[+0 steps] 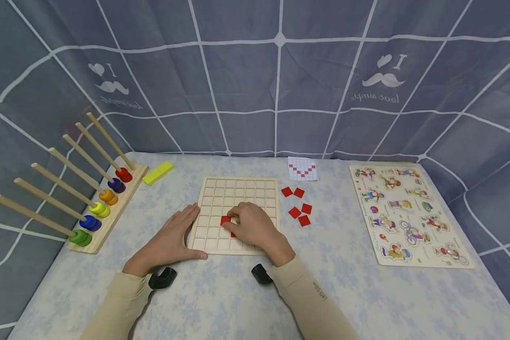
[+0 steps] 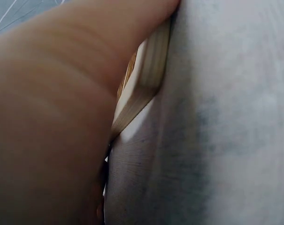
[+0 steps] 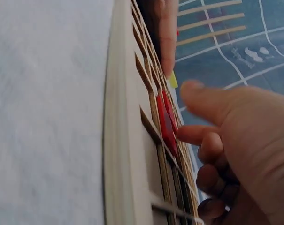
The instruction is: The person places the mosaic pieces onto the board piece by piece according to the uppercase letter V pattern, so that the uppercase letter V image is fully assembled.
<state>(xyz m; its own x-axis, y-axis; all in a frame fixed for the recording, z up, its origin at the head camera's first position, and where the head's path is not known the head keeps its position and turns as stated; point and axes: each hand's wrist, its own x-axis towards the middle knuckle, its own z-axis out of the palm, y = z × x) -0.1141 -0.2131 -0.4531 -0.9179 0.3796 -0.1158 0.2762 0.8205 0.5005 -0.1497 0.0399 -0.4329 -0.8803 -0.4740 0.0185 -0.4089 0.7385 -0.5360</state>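
Note:
A square wooden grid board (image 1: 212,243) lies on the table, with red square tiles (image 1: 225,220) in its middle cells. My left hand (image 1: 170,240) is spread along the board's left side, its thumb by the front edge. Over the board, my right hand (image 1: 254,226) touches a red tile (image 3: 166,126) with the index fingertip. The right wrist view shows the thumb lifted apart from that finger and the other fingers curled, nothing pinched. The right hand partly covers the second tile (image 1: 233,234) in the head view. In the left wrist view the forearm and hand hide most of the board (image 2: 153,65).
Several loose red tiles (image 1: 294,212) lie right of the board, below a pattern card (image 1: 302,169). A peg stand (image 1: 110,217) with coloured rings is at the left, near a yellow block (image 1: 158,173). A picture puzzle board (image 1: 412,215) lies at the right.

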